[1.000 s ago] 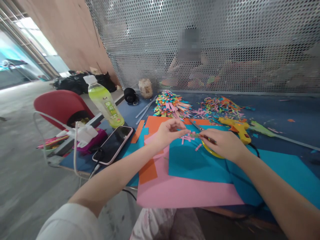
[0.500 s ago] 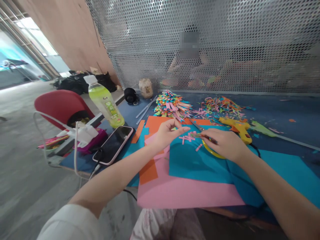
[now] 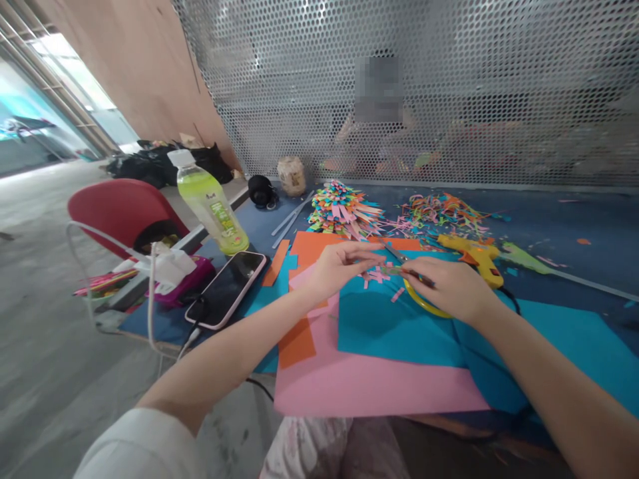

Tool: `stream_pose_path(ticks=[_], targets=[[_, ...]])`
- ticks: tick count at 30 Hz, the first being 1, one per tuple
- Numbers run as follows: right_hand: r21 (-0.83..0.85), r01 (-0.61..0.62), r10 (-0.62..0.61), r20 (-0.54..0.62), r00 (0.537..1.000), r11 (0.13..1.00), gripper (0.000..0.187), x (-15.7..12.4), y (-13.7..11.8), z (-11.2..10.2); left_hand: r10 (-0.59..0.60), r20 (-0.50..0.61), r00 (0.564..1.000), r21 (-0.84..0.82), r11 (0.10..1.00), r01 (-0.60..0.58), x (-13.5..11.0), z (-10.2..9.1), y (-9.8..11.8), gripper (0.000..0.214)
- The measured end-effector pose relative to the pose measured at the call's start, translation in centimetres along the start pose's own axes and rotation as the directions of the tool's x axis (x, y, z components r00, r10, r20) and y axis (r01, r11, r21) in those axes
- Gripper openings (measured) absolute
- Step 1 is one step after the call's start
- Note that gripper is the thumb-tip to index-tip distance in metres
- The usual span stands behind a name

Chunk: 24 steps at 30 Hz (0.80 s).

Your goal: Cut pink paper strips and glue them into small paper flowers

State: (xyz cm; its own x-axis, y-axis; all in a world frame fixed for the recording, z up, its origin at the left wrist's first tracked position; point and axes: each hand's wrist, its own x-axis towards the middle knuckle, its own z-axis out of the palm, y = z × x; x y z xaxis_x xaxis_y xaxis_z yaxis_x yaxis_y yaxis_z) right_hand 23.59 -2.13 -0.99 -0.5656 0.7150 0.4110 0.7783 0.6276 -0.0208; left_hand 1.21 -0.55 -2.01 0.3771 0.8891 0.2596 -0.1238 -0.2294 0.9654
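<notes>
My left hand point(image 3: 338, 266) hovers over the blue paper sheet point(image 3: 394, 326), fingers curled toward several small pink paper strips point(image 3: 375, 275). My right hand point(image 3: 446, 287) is closed on a thin green strip point(image 3: 394, 270) next to those pink pieces, and it rests over a yellow ring point(image 3: 422, 303). A pair of scissors point(image 3: 397, 254) lies just beyond the fingers. Pink paper point(image 3: 359, 386) and orange paper point(image 3: 309, 247) lie under the blue sheet.
A heap of folded coloured strips point(image 3: 342, 209) and loose offcuts point(image 3: 439, 213) lie further back. A yellow glue gun point(image 3: 474, 256) is at the right. A phone point(image 3: 227, 287), a green drink bottle point(image 3: 210, 203) and a red chair point(image 3: 122, 213) stand at the left. Another person sits behind the perforated metal screen point(image 3: 449, 86).
My left hand's fingers have closed in toward the pink strips and the right hand's fingertips. The right hand has stayed almost still.
</notes>
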Motion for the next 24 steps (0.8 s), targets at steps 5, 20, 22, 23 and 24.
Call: stream_pose_path(ticks=[5,20,22,23,24], targets=[[0.019,-0.008,0.008,0.015,1.0,1.0,0.022,0.04,0.08,0.1,0.014,-0.051,0.999,0.067,0.998,-0.01,0.07,-0.19,-0.26,0.028],[-0.002,-0.014,0.014,0.031,0.999,1.0,0.021,-0.06,0.01,-0.1,-0.017,-0.058,0.998,0.013,1.0,0.018,0.31,-0.04,-0.2,0.03],[-0.003,-0.007,0.007,0.03,1.0,1.0,0.021,-0.02,0.05,-0.04,-0.022,-0.058,0.998,0.009,1.0,0.023,0.23,0.0,0.1,0.03],[-0.003,-0.004,0.005,0.029,1.0,1.0,0.021,0.01,0.06,-0.02,-0.017,-0.063,0.998,0.015,1.0,0.018,0.18,0.0,0.23,0.03],[-0.002,-0.002,0.002,0.029,1.0,1.0,0.022,0.04,0.07,-0.01,-0.01,-0.068,0.998,0.028,1.0,0.012,0.13,-0.01,0.34,0.03]])
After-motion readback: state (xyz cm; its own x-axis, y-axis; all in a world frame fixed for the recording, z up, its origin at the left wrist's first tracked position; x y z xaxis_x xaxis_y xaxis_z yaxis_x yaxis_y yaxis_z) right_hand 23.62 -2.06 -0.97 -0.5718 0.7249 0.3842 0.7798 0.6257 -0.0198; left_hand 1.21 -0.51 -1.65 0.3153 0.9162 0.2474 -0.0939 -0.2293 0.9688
